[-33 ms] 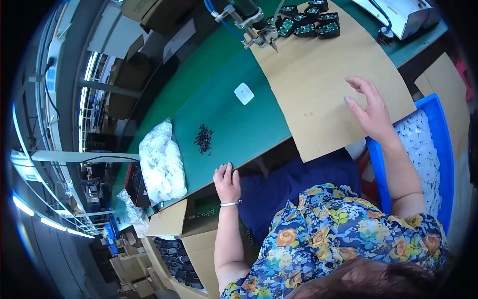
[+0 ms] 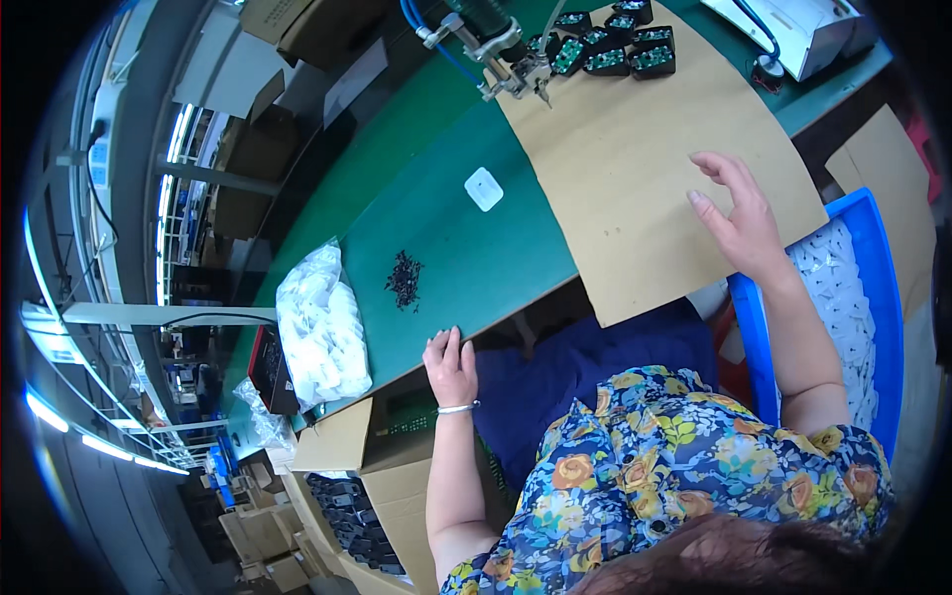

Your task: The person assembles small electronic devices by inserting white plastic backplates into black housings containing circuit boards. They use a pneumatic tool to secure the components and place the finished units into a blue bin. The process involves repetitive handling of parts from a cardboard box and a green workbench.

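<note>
My left hand (image 2: 451, 367) rests on the front edge of the green table (image 2: 476, 263), its fingers stretched out and nothing in it. Over the right part of a brown cardboard sheet (image 2: 645, 188) is my right hand (image 2: 739, 218), empty, with thumb and fingers apart. Beyond my left hand lies a pile of small dark screw-like pieces (image 2: 404, 281). A small white plastic piece (image 2: 484, 189) lies farther back, beside the sheet. At the sheet's far end sit several black housings with green circuit boards (image 2: 607, 61).
A metal driver-like tool (image 2: 511, 69) on an arm hangs over the sheet's far left corner. Bagged white parts (image 2: 322, 332) stand at the table's left. A blue bin (image 2: 888, 288) of white parts is by my right forearm; a carton of black parts (image 2: 347, 511) stands lower left.
</note>
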Available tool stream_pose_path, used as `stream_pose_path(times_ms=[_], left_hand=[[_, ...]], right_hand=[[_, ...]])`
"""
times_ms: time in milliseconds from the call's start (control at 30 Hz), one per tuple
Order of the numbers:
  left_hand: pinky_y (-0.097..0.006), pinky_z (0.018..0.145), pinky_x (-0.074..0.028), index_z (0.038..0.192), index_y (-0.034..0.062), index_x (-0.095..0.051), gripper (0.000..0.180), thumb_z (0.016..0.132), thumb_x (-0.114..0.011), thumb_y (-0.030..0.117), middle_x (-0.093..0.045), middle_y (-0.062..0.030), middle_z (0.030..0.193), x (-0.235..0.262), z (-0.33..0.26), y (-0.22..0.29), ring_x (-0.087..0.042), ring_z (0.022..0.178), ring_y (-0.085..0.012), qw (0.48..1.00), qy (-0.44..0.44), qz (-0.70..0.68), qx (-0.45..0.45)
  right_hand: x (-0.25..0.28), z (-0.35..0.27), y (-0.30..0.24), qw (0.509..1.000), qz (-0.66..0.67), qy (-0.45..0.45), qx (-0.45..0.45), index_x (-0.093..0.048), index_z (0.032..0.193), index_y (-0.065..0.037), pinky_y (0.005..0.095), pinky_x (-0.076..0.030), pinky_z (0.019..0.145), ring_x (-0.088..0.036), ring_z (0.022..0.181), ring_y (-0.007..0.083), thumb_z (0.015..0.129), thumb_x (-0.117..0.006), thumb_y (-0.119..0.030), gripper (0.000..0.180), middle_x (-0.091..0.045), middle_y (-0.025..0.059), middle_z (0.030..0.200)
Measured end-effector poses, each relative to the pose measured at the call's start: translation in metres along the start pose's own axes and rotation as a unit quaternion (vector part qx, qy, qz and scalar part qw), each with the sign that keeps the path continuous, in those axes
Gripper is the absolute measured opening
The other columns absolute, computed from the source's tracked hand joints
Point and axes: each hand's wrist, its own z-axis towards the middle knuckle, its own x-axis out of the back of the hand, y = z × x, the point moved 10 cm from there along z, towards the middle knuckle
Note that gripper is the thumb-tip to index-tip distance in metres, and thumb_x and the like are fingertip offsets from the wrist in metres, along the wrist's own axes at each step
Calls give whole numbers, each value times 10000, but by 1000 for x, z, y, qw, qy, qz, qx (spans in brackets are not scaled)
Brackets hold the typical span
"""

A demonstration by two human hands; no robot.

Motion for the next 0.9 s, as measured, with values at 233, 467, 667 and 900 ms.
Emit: stream_pose_path(times_ms=[233,467,667,900], left_hand=[[-448,931,-385,1020,22,-621,251,795,-630,131,-574,-150,999,3,15,9,-538,958,-323,998,-21,-7,55],[-364,864,-438,1013,20,-602,202,828,-575,95,-576,-172,1051,10,233,109,-551,996,-329,982,-4,-146,-120],[-346,822,-445,1055,42,-571,259,839,-571,184,-604,-136,1004,-157,379,-8,-563,957,-279,977,-121,-165,-67],[-339,970,-357,1219,-7,-476,438,905,-496,298,-519,-189,1196,-194,442,134,-480,1136,-286,931,-111,-262,-227]], right_hand=[[14,110,82,992,-101,32,64,-478,1204,-26,353,-377,953,-472,1136,300,845,-586,-275,450,-499,161,1194],[2,205,163,999,16,37,-12,-402,1281,-11,301,-305,1010,-400,1215,207,922,-448,-393,526,-470,121,1252],[-42,260,180,997,79,12,4,-385,1273,76,298,-305,1006,-435,1182,235,930,-445,-369,565,-492,167,1226],[-102,333,244,966,178,-182,-46,-551,1127,-10,295,-407,903,-519,983,145,922,-479,-299,362,-576,73,1077]])
